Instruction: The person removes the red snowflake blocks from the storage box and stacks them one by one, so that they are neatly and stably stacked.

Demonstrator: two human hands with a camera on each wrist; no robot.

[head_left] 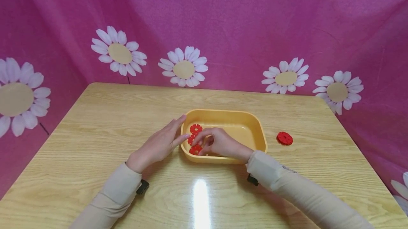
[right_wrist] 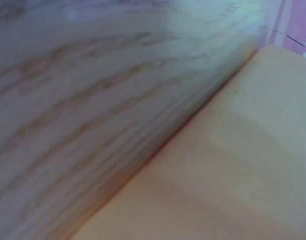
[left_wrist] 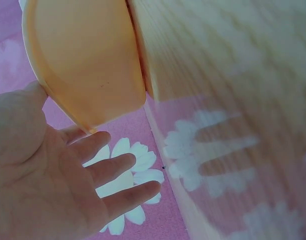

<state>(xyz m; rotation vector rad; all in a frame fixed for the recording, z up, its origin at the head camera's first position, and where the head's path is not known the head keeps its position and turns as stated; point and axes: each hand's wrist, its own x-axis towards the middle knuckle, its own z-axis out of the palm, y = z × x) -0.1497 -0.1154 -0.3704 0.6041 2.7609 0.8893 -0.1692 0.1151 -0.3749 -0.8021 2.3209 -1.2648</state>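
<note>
A yellow plastic tub (head_left: 245, 112) stands on the table, with several red notched plastic discs (head_left: 196, 128) lying in a row at its left end. My right hand (head_left: 223, 143) reaches over the near rim into the tub, its thumb and fingertips bent around the nearest red disc (head_left: 195, 150). Part of the row is hidden behind those fingers. My left hand (head_left: 159, 145) rests against the tub's left end, fingers extended and thumb at the rim. In the left wrist view, the left hand (left_wrist: 58, 175) touches the tub wall (left_wrist: 88, 60) with its other fingers spread apart.
More red discs (head_left: 284, 138) lie stacked on the wooden table (head_left: 127, 115), right of the tub. A pink cloth (head_left: 229, 37) printed with daisies hangs behind the table. The right wrist view holds only tub wall (right_wrist: 233, 165), tabletop and a bit of cloth.
</note>
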